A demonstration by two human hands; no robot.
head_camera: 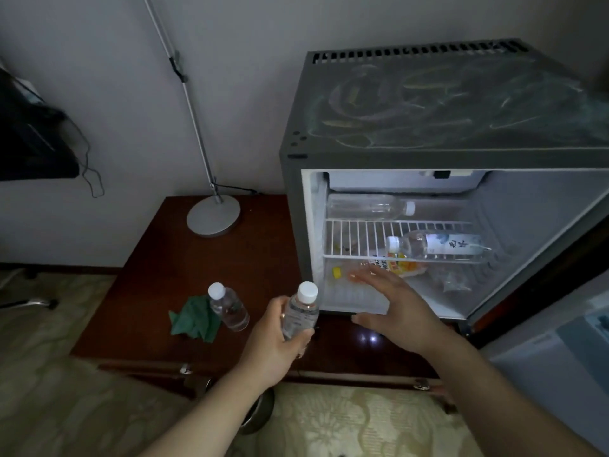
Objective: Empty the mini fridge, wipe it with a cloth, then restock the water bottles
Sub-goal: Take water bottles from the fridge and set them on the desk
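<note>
left hand [267, 339] grips a white-capped bottle [301, 312] while shelf bottle [443, 246] bears brush-written characters.

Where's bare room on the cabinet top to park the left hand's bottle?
The cabinet top is bare between the lamp base and the green cloth, left of the fridge. Crowded front left: cloth and standing bottle side by side.

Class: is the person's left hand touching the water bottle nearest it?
Touching. The head view shows the left hand gripping the water bottle, wrapped round its lower body, with no gap between them.
</note>
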